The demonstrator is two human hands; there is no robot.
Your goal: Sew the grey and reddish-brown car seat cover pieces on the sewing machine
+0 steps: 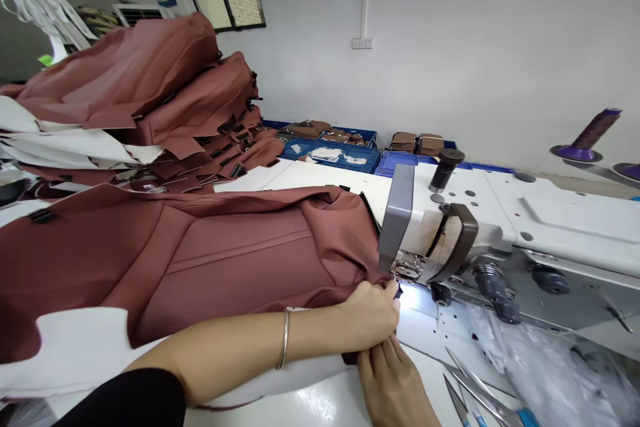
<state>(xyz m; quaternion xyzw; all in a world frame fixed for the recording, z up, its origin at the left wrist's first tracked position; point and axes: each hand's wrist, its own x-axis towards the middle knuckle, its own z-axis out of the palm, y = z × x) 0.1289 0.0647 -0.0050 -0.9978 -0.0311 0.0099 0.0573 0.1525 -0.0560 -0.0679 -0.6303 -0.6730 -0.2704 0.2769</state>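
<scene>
A reddish-brown leather-like seat cover (250, 247) lies across the table, its right end at the needle area of a white sewing machine (500, 200). My left hand (373, 312), with a silver bangle on the wrist, is closed on the cover's edge just in front of the needle. Directly below it, my right hand (393, 377) has its fingers bent together on the same edge, touching the left hand. The fingertips of both hands are partly hidden. A small dark piece shows beside the left fingers, too small to name. The machine's lamp lights the bed to the right.
Scissors (487, 393) with blue handles lie at the lower right, near crumpled clear plastic (550, 367). A tall pile of similar covers (135, 73) stands at the back left. Blue crates (345, 159) with brown pieces line the wall. A purple thread cone (590, 137) stands at far right.
</scene>
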